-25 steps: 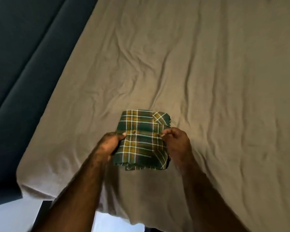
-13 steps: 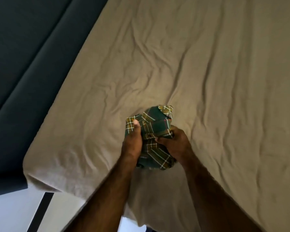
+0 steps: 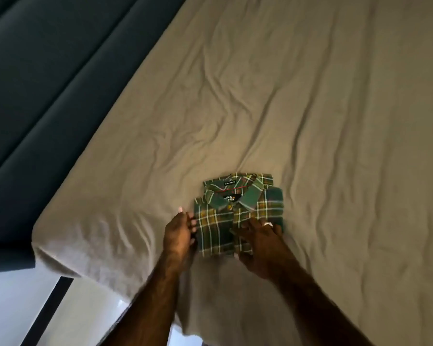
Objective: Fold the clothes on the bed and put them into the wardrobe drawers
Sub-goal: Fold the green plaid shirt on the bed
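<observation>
Head: folded shirt (image 3: 224, 221) between fingers (image 3: 250, 224).

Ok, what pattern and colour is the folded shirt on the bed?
Green and mustard-yellow plaid with thin white lines on the shirt, seen in the head view, the only one.

- Shirt (image 3: 225, 221): near right corner hidden under the right hand (image 3: 263, 242); collar label text partly legible, partly blurred.
- Left hand (image 3: 178, 232): its fingers (image 3: 192, 223) sit at the shirt's left edge; contact cannot be told.
- Bed (image 3: 335, 146): cut off by the top, right and bottom edges.
- Both forearms: cut off at the bottom edge.
</observation>
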Demonstrator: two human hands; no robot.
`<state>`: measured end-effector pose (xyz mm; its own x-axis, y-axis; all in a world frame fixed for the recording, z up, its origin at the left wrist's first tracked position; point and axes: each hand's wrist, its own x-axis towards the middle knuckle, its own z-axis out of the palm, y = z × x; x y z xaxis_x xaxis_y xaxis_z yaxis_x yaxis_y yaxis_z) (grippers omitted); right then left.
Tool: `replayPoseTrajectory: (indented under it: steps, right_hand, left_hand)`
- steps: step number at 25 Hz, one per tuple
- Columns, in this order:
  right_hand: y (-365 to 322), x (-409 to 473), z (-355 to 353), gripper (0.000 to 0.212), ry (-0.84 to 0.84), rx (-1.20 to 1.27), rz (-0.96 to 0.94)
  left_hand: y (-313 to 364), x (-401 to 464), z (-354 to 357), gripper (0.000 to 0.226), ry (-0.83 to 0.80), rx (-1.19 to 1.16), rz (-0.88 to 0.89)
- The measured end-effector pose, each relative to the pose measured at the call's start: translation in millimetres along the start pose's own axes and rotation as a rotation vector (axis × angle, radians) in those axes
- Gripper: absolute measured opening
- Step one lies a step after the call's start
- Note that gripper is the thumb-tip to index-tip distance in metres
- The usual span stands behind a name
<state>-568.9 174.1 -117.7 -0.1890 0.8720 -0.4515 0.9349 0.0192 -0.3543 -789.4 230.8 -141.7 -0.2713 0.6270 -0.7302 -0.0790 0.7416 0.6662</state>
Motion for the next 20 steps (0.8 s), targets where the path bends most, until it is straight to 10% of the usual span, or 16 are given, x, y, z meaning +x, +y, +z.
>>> replayPoseTrajectory:
  steps: [4, 7, 11, 15, 20]
  right_hand:
    - [38, -4, 40, 0.047, 0.405, 0.516, 0.39]
    - [55, 5, 38, 0.079, 0.387, 0.7, 0.693]
    - [69, 23, 40, 0.078, 0.165, 1.047, 0.634]
    - [73, 44, 44, 0.07, 0.112, 1.288, 0.648]
    - [37, 95, -25, 0.031, 0.338, 1.406, 0.435]
  left_hand:
    - [-46, 6, 6, 0.017, -0.053, 0.43, 0.319]
    - [-42, 14, 19, 0.017, 0.022, 0.489, 0.292]
    - [-33, 22, 38, 0.075, 0.267, 0.674, -0.027]
    - [-27, 13, 46, 0.067, -0.147, 0.192, -0.298]
    - [58, 44, 56, 0.027, -0.01, 0.264, 0.265]
